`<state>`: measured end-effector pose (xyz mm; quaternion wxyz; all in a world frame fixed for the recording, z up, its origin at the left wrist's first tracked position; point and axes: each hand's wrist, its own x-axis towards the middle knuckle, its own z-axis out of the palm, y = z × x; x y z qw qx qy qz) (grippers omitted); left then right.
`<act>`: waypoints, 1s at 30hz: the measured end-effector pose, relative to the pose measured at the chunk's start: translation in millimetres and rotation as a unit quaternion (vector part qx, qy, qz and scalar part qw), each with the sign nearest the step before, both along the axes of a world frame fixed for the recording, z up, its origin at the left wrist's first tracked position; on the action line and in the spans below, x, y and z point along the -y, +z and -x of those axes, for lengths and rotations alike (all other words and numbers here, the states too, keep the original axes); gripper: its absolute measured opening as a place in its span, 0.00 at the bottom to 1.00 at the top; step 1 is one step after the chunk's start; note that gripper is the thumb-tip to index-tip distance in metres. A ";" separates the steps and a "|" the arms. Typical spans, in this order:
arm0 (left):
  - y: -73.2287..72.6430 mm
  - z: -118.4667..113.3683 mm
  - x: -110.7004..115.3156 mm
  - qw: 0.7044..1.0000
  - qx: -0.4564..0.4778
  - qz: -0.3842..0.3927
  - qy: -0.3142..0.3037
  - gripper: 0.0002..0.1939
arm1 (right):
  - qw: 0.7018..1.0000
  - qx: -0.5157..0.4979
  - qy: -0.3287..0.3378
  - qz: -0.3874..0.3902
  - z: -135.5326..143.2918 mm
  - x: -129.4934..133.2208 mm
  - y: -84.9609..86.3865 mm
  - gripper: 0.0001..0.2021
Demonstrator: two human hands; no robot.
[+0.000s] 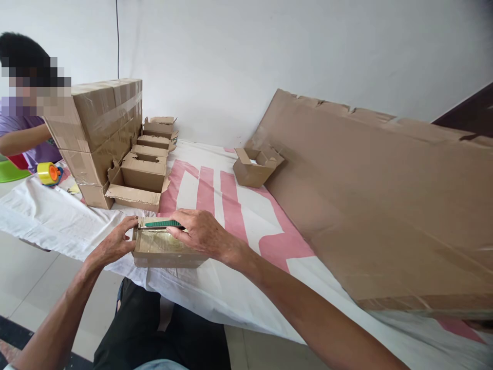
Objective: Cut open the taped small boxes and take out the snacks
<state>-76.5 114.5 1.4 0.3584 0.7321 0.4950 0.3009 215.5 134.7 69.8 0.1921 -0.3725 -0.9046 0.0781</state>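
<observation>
Right arm [292, 293] foremost; right hand [202, 231] grasps the knife [158, 224]; a slip could cut the left hand [114, 242] holding the box [165, 260].

The front box [165, 260] lies at the near edge of the worktop [246, 303], left hand [115, 241] at its left end, right hand [202, 232] and cutter [159, 224] over its top. Behind left, open boxes [134, 196] line a stack [108, 123] 3 high, with a tape dispenser [48, 173] left of it. Behind right, a carton [250, 176] stands beside a cardboard panel [385, 205].
</observation>
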 end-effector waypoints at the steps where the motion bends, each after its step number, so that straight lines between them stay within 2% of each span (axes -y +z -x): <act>1: -0.8 0.0 -0.1 1.000 -0.003 0.000 0.002 0.31 | 1.000 0.011 -0.005 0.000 3.2 -1.4 -1.2 0.06; 6: 0.4 -0.3 0.6 1.000 -0.022 -0.019 0.007 0.33 | 0.998 0.060 -0.011 0.007 12.6 -1.3 1.9 0.08; 15: 9.1 -8.3 1.9 0.999 -0.034 0.005 0.001 0.32 | 0.978 0.199 -0.063 0.003 2.7 15.2 27.5 0.10; 18: 10.9 -11.1 3.6 0.999 -0.036 0.000 -0.004 0.33 | 0.979 0.195 -0.060 0.011 12.2 17.6 27.0 0.10; 22: 11.5 -8.3 6.7 0.999 -0.039 -0.013 0.004 0.31 | 0.981 0.185 -0.053 0.011 19.8 21.6 16.0 0.10; 26: 10.1 -2.0 8.0 0.999 -0.040 -0.026 0.022 0.32 | 0.984 0.176 -0.037 -0.004 -2.2 25.4 5.3 0.11; 30: 9.6 -4.4 6.7 1.000 -0.031 -0.005 0.000 0.27 | 0.996 0.079 -0.046 0.026 -37.4 26.7 7.9 0.10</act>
